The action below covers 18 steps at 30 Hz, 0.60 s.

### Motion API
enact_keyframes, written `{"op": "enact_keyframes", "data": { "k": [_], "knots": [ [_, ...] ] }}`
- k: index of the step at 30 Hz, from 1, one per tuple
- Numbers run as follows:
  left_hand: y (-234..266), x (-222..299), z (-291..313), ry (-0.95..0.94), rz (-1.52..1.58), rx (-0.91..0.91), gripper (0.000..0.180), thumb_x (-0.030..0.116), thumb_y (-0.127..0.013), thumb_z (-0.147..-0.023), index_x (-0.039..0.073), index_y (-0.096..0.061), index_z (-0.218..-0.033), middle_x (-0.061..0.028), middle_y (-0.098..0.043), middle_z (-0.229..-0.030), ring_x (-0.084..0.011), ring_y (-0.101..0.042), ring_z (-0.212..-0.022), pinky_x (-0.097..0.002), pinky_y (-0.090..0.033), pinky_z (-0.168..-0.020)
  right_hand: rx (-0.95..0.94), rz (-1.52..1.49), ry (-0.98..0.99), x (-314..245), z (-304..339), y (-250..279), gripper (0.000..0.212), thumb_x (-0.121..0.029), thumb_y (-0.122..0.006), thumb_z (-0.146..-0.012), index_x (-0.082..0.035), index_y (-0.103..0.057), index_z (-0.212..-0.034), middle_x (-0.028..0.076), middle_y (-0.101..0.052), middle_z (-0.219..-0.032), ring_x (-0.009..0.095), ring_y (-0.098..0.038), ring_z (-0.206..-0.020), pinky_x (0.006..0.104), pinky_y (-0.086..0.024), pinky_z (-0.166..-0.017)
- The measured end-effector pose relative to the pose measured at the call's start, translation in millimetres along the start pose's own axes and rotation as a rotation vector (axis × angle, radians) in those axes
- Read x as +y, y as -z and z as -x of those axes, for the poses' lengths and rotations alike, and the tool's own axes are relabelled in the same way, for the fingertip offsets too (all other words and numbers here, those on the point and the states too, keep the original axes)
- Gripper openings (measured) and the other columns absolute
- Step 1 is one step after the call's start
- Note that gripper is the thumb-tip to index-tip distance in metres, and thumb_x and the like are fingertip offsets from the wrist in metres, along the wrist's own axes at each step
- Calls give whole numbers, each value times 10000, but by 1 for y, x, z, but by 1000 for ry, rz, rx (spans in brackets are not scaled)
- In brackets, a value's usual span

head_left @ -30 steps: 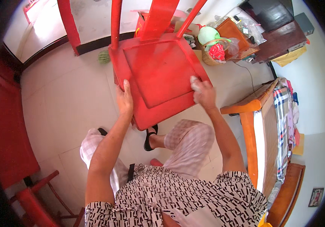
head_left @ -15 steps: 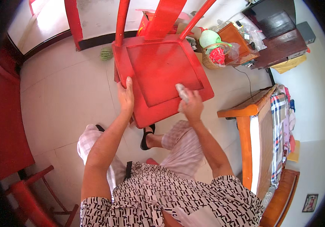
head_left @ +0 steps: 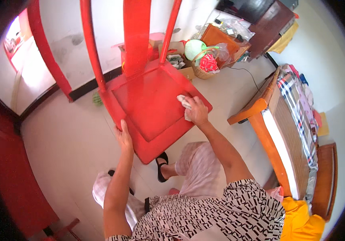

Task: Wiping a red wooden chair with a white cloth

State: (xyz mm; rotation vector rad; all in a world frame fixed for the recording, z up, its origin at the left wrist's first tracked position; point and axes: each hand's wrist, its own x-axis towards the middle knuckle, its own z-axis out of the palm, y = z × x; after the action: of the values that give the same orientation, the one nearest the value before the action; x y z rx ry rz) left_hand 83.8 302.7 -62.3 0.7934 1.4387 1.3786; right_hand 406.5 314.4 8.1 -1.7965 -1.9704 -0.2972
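In front of me a red wooden chair [head_left: 150, 106] faces me, its slatted back rising at the far side of the seat. My left hand [head_left: 124, 137] grips the seat's left edge, thumb along the top rim and the other fingers out of sight below. A crumpled whitish cloth [head_left: 183, 101] is bunched in my right hand [head_left: 198, 111], whose fingers are closed round it. That hand is over the right side of the seat, near the rim of the sunken panel.
Behind the chair's left side a green striped watermelon [head_left: 97, 99] lies on the tiled floor. A wicker basket [head_left: 207, 73] and a cardboard box [head_left: 187, 73] stand beyond the seat. To the right is a wooden bed [head_left: 256, 132]; a red cabinet [head_left: 10, 168] stands left.
My view has shifted, and the chair appears lower, further left and turned. My right hand and the cloth are now nearer the seat's right edge. The left hand keeps its hold.
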Motion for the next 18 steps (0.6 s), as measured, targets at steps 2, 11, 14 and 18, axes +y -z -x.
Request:
{"op": "enact_keyframes", "data": {
  "k": [2, 11, 14, 18],
  "knots": [
    [-8, 18, 10, -6, -31, -4, 867, 651, -543, -924, -28, -386, -1440, -227, -488, -1415, -343, -485, -1288, -413, -375, -1081, 19, -2, -103, 20, -9, -3, 494, -157, -692, -734, -170, -611, -1222, 82, -568, -1021, 319, -615, -970, 479, -541, -754],
    [-5, 9, 3, -31, -120, 57, 839, 670, -521, -929, -35, -431, -1375, -223, -546, -1332, -348, -529, -1217, -417, -405, -1040, 137, -27, -176, 20, -18, -10, 468, -146, -671, -747, -123, -636, -1213, 113, -610, -1026, 332, -633, -927, 437, -527, -799],
    [-3, 6, 1, -65, -129, 33, 837, 663, -522, -932, -42, -434, -1374, -233, -550, -1322, -348, -530, -1214, -420, -409, -1034, 130, -18, -180, 19, -19, -9, 469, -149, -674, -748, -129, -634, -1215, 114, -609, -1012, 331, -630, -931, 440, -526, -798],
    [-1, 3, -4, -51, -66, 26, 832, 644, -540, -934, -52, -430, -1377, -229, -548, -1325, -335, -532, -1215, -411, -427, -1015, 138, -25, -168, 17, -19, -11, 472, -152, -681, -745, -135, -633, -1214, 111, -609, -1002, 332, -629, -929, 444, -524, -797]
  ]
}}
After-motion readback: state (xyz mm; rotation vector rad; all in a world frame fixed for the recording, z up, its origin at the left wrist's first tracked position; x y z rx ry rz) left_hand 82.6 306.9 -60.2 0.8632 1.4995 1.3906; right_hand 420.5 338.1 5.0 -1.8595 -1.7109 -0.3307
